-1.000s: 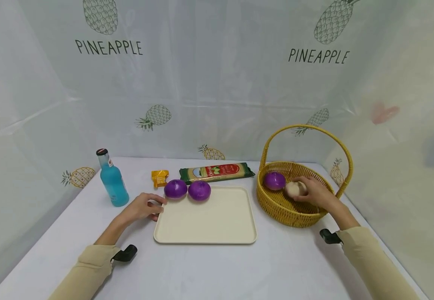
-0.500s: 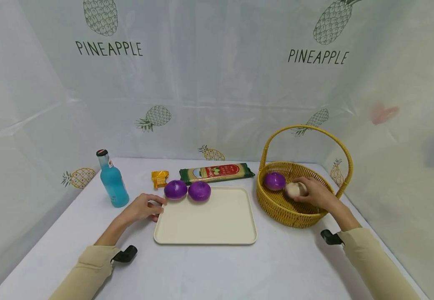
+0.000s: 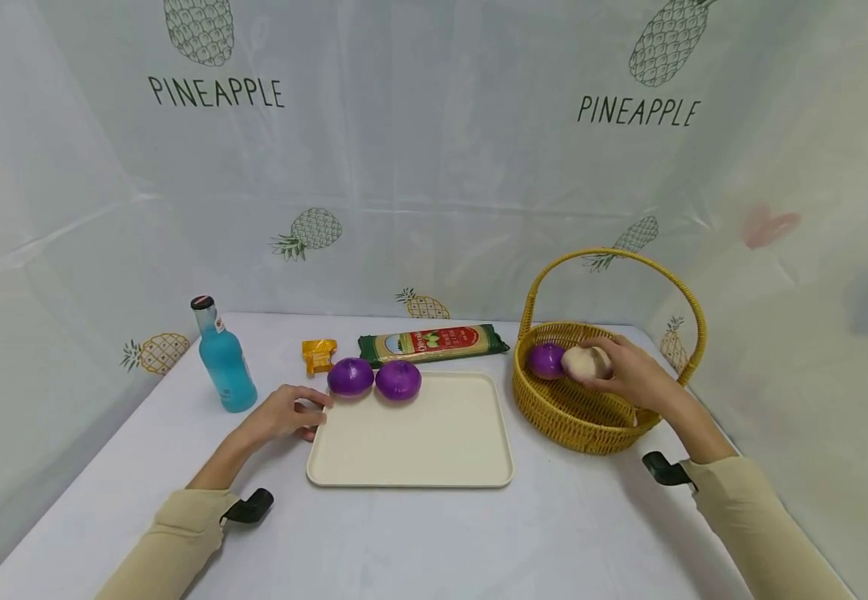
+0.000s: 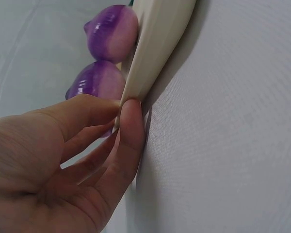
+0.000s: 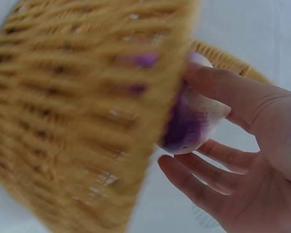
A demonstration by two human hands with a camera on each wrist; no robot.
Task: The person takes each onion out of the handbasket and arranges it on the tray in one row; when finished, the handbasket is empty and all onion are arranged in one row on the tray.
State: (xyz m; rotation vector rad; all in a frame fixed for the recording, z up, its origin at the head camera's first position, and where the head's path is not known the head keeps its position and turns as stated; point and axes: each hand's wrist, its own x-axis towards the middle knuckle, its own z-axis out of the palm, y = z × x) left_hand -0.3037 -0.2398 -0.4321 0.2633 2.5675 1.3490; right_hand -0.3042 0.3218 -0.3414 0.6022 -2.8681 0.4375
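Note:
My right hand [image 3: 632,375] grips a purple-and-white turnip [image 3: 580,364] over the inside of the wicker basket [image 3: 591,437], its pale side showing in the head view. The right wrist view shows fingers and thumb around the turnip [image 5: 194,119], partly hidden by the blurred basket wall. Another purple turnip [image 3: 546,361] lies in the basket, left of the held one. With my left hand [image 3: 283,412] I pinch the left rim of a cream tray [image 3: 418,442], thumb and fingers on its edge [image 4: 157,48]. Two purple turnips [image 3: 398,381] sit side by side at the tray's back left.
A blue bottle [image 3: 228,367] stands upright left of the tray. Behind the tray lie a small orange packet [image 3: 318,356] and a long green-and-red package [image 3: 434,342]. The basket's tall handle [image 3: 614,252] arches above it. A pineapple-printed curtain [image 3: 434,167] hangs behind.
My right hand has lifted the turnip slightly and shifted it a little left inside the basket. The left hand and tray stay in place.

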